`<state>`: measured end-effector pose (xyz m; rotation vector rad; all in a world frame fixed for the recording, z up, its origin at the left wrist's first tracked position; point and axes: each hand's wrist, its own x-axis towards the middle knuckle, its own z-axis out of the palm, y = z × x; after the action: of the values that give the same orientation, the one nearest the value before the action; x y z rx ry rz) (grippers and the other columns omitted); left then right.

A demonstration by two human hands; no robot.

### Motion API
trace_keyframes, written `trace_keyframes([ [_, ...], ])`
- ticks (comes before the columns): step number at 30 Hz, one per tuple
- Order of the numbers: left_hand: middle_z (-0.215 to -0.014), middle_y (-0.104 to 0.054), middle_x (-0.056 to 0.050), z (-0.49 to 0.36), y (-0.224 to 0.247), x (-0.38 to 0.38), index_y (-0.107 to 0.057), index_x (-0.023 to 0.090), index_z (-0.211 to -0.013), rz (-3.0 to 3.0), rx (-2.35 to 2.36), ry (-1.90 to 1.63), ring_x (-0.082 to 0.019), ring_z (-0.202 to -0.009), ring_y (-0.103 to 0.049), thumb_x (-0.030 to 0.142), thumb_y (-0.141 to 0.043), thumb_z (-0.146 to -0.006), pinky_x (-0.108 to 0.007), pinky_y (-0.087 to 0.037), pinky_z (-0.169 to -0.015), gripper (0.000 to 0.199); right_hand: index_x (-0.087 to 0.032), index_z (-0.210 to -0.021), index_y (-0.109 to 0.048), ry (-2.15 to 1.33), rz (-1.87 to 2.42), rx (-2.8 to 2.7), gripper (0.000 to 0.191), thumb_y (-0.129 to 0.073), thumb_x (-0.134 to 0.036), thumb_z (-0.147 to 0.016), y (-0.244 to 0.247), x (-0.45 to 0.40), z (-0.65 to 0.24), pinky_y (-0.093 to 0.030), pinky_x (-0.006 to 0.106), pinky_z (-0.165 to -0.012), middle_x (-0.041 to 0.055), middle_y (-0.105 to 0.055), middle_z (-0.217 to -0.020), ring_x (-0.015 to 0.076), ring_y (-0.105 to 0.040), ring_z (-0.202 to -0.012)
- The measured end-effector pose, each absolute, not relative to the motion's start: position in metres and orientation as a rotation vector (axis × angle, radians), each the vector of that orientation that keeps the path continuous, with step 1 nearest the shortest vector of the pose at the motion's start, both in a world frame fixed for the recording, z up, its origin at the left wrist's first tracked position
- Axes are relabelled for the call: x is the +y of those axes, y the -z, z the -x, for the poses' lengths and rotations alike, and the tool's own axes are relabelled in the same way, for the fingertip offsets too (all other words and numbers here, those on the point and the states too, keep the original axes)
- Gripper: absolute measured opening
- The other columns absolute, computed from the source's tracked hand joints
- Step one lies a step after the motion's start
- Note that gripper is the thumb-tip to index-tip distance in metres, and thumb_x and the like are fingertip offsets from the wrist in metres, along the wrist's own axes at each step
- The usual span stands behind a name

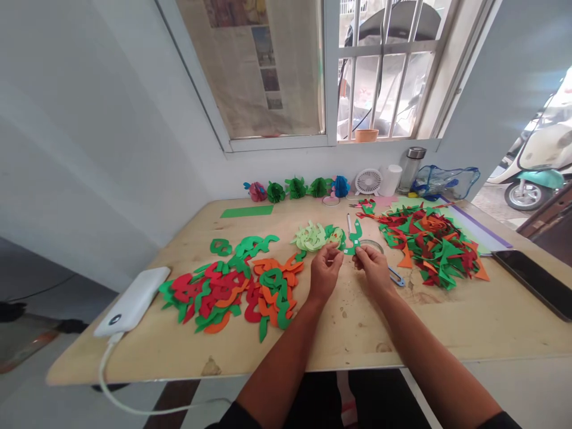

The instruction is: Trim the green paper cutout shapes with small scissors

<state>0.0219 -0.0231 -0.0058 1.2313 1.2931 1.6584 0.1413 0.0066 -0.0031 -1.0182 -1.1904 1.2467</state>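
My right hand (372, 266) pinches a green S-shaped paper cutout (356, 235) that carries several small white squares. Close to its left side, my left hand (327, 267) has thumb and fingertips pressed together; whatever they hold is too small to make out. Just behind my left hand lie pale green cutouts (310, 236) in a heap. A white pen (349, 223) rests beyond the cutout. Partly hidden behind my right hand is a ring-shaped roll of tape (378, 244). A blue-handled cutter (395, 276) lies to the right of that hand.
Red, green and orange cutouts (210, 292) cover the left. Paper scraps (440, 244) are heaped right, near a phone (534, 283). A white power bank (131, 301) sits at the left edge. Paper figures (296, 187), a fan (368, 181) and a glass bottle (410, 173) line the wall.
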Motion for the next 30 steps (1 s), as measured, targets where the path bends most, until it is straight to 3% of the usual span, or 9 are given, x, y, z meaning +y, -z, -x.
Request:
trace_keyframes([
  [6, -0.065, -0.065, -0.002, -0.024, -0.004, -0.026, -0.063, 0.014, -0.080, -1.033, 1.247, -1.684, -0.012, -0.053, -0.059, 0.026, -0.061, -0.071, -0.025, -0.048, -0.056, 0.015, -0.018, -0.059, -0.058, -1.260, 1.053, -1.311, 0.038, -0.063, -0.055, -0.068, 0.006, 0.006, -0.141, -0.035, 0.024, -0.046, 0.0007, -0.058, -0.054, 0.0109, -0.045, -0.048],
  [17, -0.064, -0.063, -0.001, -0.014, -0.010, -0.025, -0.058, 0.016, -0.088, -0.837, 1.365, -1.884, -0.013, -0.062, -0.062, 0.018, -0.049, -0.075, -0.024, -0.047, -0.061, 0.015, -0.018, -0.060, -0.059, -1.360, 1.096, -1.226, 0.039, -0.069, -0.055, -0.062, 0.005, -0.003, -0.130, -0.033, 0.023, -0.043, 0.0015, -0.061, -0.056, 0.0098, -0.044, -0.045],
  [23, -0.086, -0.066, -0.006, -0.018, -0.009, -0.030, -0.062, 0.018, -0.084, -1.214, 1.460, -1.848, -0.017, -0.081, -0.061, 0.017, -0.054, -0.074, -0.027, -0.047, -0.070, 0.013, -0.018, -0.060, -0.057, -1.397, 1.081, -1.168, 0.039, -0.070, -0.055, -0.061, 0.006, -0.005, -0.129, -0.029, 0.023, -0.041, 0.0003, -0.059, -0.054, 0.0093, -0.041, -0.043],
  [26, -0.094, -0.065, -0.008, -0.020, -0.006, -0.031, -0.064, 0.020, -0.086, -1.385, 1.499, -1.799, -0.020, -0.092, -0.059, 0.015, -0.057, -0.072, -0.030, -0.047, -0.076, 0.016, -0.019, -0.058, -0.056, -1.245, 1.137, -1.288, 0.039, -0.065, -0.056, -0.066, 0.005, -0.008, -0.130, -0.028, 0.024, -0.042, -0.0008, -0.056, -0.051, 0.0104, -0.040, -0.042],
  [30, -0.100, -0.065, -0.009, -0.021, -0.002, -0.029, -0.060, 0.019, -0.101, -1.332, 1.513, -1.766, -0.020, -0.091, -0.059, 0.018, -0.058, -0.074, -0.032, -0.047, -0.076, 0.027, -0.019, -0.057, -0.055, -0.924, 1.235, -1.569, 0.037, -0.056, -0.051, -0.075, 0.004, -0.013, -0.130, -0.032, 0.026, -0.048, 0.0005, -0.057, -0.051, 0.0126, -0.045, -0.047],
])
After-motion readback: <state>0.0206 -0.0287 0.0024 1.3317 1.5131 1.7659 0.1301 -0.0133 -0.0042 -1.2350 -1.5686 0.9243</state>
